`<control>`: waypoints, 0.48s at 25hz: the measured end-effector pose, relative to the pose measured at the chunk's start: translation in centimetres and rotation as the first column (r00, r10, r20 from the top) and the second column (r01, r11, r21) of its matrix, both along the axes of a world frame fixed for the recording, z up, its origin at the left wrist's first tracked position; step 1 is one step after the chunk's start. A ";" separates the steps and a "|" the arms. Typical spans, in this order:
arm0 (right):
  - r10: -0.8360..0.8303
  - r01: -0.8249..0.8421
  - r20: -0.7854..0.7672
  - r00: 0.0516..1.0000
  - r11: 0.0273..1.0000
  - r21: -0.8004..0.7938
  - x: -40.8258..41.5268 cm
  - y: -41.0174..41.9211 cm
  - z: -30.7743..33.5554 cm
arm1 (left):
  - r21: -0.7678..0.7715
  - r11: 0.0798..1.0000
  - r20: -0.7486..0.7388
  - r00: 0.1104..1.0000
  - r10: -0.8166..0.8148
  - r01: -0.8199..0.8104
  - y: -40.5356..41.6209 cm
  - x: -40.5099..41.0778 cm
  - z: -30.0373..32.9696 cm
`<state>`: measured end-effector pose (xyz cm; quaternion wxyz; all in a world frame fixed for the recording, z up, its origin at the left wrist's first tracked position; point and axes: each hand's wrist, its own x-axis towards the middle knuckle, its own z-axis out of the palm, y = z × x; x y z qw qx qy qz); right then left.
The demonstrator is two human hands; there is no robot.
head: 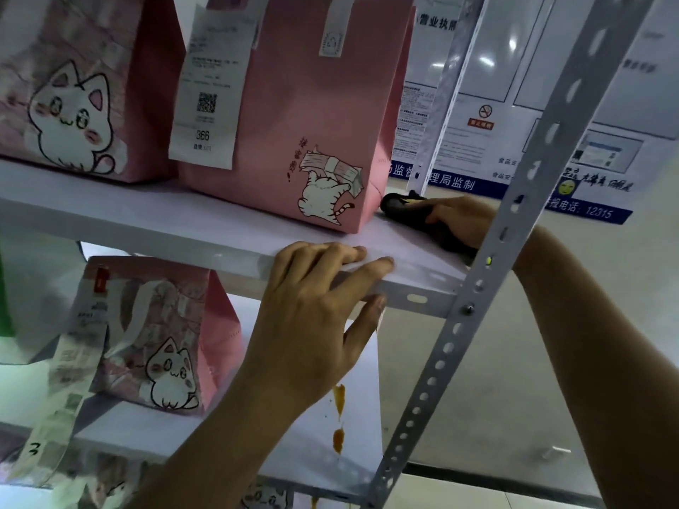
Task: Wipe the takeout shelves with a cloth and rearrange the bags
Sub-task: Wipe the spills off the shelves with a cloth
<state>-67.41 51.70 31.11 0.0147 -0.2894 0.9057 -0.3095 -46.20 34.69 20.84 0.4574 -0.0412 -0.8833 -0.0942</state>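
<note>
— Where's the cloth?

— The dark cloth [415, 211] lies on the upper shelf [154, 214], at its right end near the back, just beside the lower right corner of the plain pink bag [294, 115]. The right hand [464, 222] lies on top of it, fingers bent over the fabric and pressing it to the board; the arm reaches in from the right, behind the perforated front post [488, 259].

— And the other hand?

— The left hand [312, 317] grips the front edge of that same shelf, towards its right end. Fingers lie close together on top of the board, thumb under the lip, so the edge is pinched between them.

— The bags?

— The plain pink one stands upright at the shelf's right part, a white receipt [209, 90] marked 366 hanging on its left side and a small cat drawing low on its front. To its left, towards the shelf's left end, stands a pink bag with a large white cat [69, 86]. On the lower shelf [330, 468], a third cat bag [154, 339] stands towards the left, with a long receipt drooping off its front.

— Anything on that lower board?

— Orange-brown stains [338, 416] near its right front corner, clear of the bag. Behind the rack, wall notices [474, 137] with blue bands.
</note>
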 end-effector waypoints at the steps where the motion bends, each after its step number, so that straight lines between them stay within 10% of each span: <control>1: 0.023 -0.023 0.003 1.000 0.999 -0.033 1.3 0.4 0.0 | 0.006 1.000 0.001 1.000 0.001 -0.001 0.0 0.0 0.0; 5: 0.314 -0.303 0.050 0.948 0.939 -0.162 7.1 3.9 -0.1 | 0.010 1.000 0.006 1.000 0.001 -0.001 0.1 0.0 -0.1; 12: 0.286 -0.252 0.135 0.949 0.942 -0.221 8.0 5.3 0.3 | 0.017 1.000 -0.016 1.000 0.001 -0.001 -0.1 -0.3 -0.3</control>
